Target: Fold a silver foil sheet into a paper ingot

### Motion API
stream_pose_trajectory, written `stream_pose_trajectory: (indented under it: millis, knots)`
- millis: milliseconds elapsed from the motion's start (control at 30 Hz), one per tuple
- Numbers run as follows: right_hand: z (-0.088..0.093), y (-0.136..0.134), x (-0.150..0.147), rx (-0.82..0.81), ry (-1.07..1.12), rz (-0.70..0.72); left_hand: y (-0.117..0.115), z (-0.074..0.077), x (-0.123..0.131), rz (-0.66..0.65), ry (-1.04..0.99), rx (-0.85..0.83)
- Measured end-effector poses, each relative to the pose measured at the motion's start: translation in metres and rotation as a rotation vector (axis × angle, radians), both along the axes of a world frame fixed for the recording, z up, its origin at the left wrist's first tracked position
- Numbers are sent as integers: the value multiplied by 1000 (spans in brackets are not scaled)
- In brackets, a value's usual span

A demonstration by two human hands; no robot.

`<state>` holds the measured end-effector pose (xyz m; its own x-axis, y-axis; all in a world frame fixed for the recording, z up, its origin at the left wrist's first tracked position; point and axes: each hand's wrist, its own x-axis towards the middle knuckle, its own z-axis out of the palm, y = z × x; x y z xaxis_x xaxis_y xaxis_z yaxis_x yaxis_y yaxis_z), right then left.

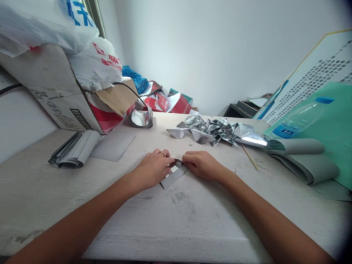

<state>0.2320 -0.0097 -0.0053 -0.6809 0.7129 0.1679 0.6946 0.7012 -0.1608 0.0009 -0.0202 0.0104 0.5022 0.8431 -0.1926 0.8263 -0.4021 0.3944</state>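
Though half-hidden, a grey-backed foil strip (pixel 173 176) seems pinched between left hand (pixel 152 169) and right hand (pixel 202 165).

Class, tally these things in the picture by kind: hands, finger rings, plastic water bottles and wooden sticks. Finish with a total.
Hands (left hand, right hand): 2
Finger ring: 1
Plastic water bottle: 1
Wooden stick: 1
Total: 5
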Motion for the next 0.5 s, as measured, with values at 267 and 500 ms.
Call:
stream_pose_trajectory:
  millis: [267, 500]
  knots:
    - [-1, -2, -2, 39, -31, -21, 0, 0, 0, 14, 21, -27]
    - [-3, -3, -11, -37, -33, -198, 0, -1, 0, -29, 49, -3]
